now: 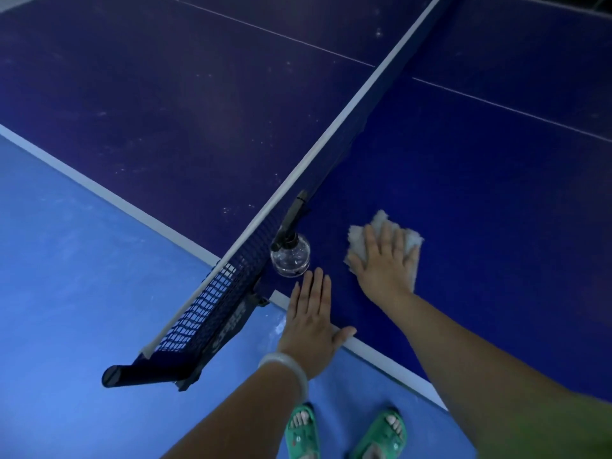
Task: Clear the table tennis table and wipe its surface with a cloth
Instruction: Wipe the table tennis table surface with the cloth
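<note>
A pale bangle (287, 367) is worn on the left wrist. Both forearms are left bare, and green open-toed sandals (302, 432) are worn.

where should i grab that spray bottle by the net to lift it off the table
Probably best to take the spray bottle by its dark neck, just under the spray head, coming from the near side with the left hand, which lies flat close beside it. The bottle stands upright, and its clear round body is wide and likely slippery. The net stands close behind it, so the fingers have little room there.
</note>
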A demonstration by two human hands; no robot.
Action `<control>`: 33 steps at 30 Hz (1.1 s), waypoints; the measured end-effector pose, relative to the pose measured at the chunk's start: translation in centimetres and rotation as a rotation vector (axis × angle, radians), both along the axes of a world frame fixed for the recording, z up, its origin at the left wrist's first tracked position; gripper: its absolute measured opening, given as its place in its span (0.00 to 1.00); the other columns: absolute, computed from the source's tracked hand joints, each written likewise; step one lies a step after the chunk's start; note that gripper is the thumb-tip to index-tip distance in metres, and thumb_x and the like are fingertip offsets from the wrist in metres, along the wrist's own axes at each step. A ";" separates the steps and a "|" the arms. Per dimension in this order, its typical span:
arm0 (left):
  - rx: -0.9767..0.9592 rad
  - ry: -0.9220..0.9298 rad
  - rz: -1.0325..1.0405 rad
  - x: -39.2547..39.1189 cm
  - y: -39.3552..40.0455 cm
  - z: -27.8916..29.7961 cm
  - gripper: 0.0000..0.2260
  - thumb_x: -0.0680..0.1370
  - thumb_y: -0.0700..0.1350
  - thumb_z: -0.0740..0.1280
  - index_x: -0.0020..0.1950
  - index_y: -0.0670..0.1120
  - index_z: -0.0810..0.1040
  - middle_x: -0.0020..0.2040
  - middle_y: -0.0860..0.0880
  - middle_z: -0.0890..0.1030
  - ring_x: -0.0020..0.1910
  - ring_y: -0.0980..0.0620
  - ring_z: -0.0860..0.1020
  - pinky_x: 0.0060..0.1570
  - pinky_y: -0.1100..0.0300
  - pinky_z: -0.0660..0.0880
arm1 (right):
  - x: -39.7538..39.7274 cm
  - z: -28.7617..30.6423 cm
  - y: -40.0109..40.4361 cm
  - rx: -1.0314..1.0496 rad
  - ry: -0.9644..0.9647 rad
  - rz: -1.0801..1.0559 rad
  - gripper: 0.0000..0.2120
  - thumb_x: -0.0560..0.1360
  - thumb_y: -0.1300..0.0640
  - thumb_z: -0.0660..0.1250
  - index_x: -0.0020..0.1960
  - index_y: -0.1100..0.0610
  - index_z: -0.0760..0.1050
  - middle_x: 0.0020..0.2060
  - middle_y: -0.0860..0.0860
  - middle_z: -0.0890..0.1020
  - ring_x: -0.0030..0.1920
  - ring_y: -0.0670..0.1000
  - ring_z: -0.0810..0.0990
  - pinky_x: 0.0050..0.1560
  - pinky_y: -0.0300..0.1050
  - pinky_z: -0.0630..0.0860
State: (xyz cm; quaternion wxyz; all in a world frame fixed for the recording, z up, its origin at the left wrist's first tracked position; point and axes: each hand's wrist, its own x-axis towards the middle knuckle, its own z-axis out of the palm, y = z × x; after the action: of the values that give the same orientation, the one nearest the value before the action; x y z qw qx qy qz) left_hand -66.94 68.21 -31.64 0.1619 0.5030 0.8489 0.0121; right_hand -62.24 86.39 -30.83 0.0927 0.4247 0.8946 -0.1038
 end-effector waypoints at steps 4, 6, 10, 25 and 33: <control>-0.017 0.001 0.003 -0.2 0.4 0.2 0.41 0.77 0.70 0.41 0.75 0.43 0.29 0.77 0.45 0.30 0.76 0.46 0.30 0.75 0.48 0.34 | -5.6 -0.2 -0.7 -0.057 -0.034 0.125 0.35 0.79 0.33 0.43 0.78 0.45 0.32 0.77 0.52 0.31 0.77 0.56 0.30 0.69 0.68 0.27; -0.031 -0.001 0.006 -0.3 0.3 0.2 0.41 0.78 0.69 0.43 0.76 0.43 0.29 0.77 0.45 0.30 0.76 0.47 0.30 0.76 0.48 0.35 | -5.1 -0.3 -1.2 -0.052 -0.026 0.135 0.34 0.79 0.33 0.42 0.78 0.45 0.32 0.78 0.51 0.32 0.77 0.55 0.30 0.71 0.67 0.29; -0.010 0.017 0.013 -0.2 0.1 0.3 0.41 0.77 0.69 0.43 0.77 0.42 0.31 0.77 0.45 0.30 0.76 0.47 0.30 0.75 0.49 0.34 | 2.2 -0.4 -2.2 0.046 -0.011 0.051 0.32 0.79 0.34 0.36 0.79 0.44 0.35 0.79 0.50 0.39 0.79 0.55 0.37 0.74 0.66 0.37; -0.054 0.102 0.026 0.7 0.6 1.0 0.38 0.78 0.66 0.38 0.78 0.40 0.38 0.78 0.39 0.37 0.77 0.41 0.36 0.76 0.46 0.38 | 23.4 0.2 -8.2 0.107 -0.101 -0.639 0.30 0.79 0.39 0.37 0.80 0.45 0.42 0.80 0.50 0.48 0.79 0.53 0.45 0.76 0.62 0.46; 0.103 -0.033 -0.264 11.7 8.7 2.3 0.36 0.80 0.65 0.43 0.79 0.44 0.41 0.79 0.41 0.38 0.78 0.42 0.36 0.76 0.47 0.38 | 25.7 0.3 -7.5 0.177 -0.031 -0.087 0.29 0.80 0.44 0.46 0.79 0.53 0.59 0.78 0.52 0.60 0.77 0.55 0.59 0.74 0.61 0.58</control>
State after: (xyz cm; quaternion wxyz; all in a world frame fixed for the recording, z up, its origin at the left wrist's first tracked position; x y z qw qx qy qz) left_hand -55.27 76.89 -29.36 0.1499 0.6178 0.7707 0.0425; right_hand -36.56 78.89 -30.49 0.0642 0.4712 0.8794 -0.0216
